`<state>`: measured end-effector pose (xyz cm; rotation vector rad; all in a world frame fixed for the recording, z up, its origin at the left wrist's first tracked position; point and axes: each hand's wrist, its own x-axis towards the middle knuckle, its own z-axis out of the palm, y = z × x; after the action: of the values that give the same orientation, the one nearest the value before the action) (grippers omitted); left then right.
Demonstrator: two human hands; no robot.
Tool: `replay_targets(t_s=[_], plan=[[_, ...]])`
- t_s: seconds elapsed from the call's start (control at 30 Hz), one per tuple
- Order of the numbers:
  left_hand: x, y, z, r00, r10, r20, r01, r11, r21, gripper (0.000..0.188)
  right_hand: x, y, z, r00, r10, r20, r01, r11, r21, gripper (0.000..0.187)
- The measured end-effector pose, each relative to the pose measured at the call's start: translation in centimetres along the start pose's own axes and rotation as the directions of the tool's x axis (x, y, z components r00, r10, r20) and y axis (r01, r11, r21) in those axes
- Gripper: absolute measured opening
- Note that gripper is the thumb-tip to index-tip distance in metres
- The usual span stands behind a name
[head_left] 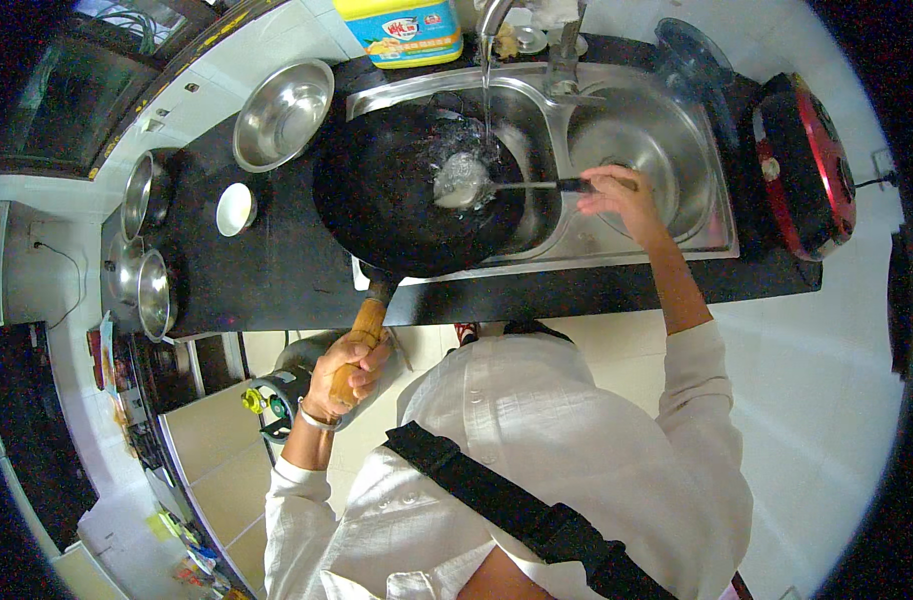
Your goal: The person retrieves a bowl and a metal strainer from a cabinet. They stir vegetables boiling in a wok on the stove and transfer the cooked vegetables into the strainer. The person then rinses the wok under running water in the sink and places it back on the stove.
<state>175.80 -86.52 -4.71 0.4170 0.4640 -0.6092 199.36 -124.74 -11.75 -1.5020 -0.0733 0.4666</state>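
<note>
A black wok (387, 200) rests over the left basin of the steel sink (712, 210), its far right side under the tap (493, 18). Water runs from the tap into it. My left hand (349, 370) is wrapped round the wok's wooden handle (368, 325), in front of the counter edge. In my right hand (622, 200), above the right basin, is the dark handle of a metal ladle (522, 186). The ladle's bowl is inside the wok, near the falling stream, and splashing water partly hides it.
Steel bowls stand along the counter's left, a large one (284, 115) behind a small white bowl (237, 209). A yellow jug with a blue label (407, 35) is behind the sink. At right sit a red-and-black appliance (812, 165) and a clear bowl (692, 55). A gas cylinder (297, 385) stands below.
</note>
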Motion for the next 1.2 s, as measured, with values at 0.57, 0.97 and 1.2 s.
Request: replay_targets(t_s=[0.57,0.97,1.2], plan=[[0.4,-0.9,1.8,0.980,0.131,-0.152,-0.069,0.931,0.357,0.035,1.1,5.0,-3.3,0.995,-0.096,0.009,0.092,0.974,0.207,0.026],[-0.2,-0.2,3.5,0.903,0.327,-0.277,-0.148,0.844,0.515,0.034,0.7,1.7,-3.1,0.994,-0.092,0.057,0.086,0.991,0.101,0.025],[0.1,-1.0,3.5,0.897,0.351,-0.266,-0.174,0.837,0.519,0.033,0.2,-1.5,-1.7,0.992,-0.124,-0.028,0.123,0.992,-0.020,0.024]])
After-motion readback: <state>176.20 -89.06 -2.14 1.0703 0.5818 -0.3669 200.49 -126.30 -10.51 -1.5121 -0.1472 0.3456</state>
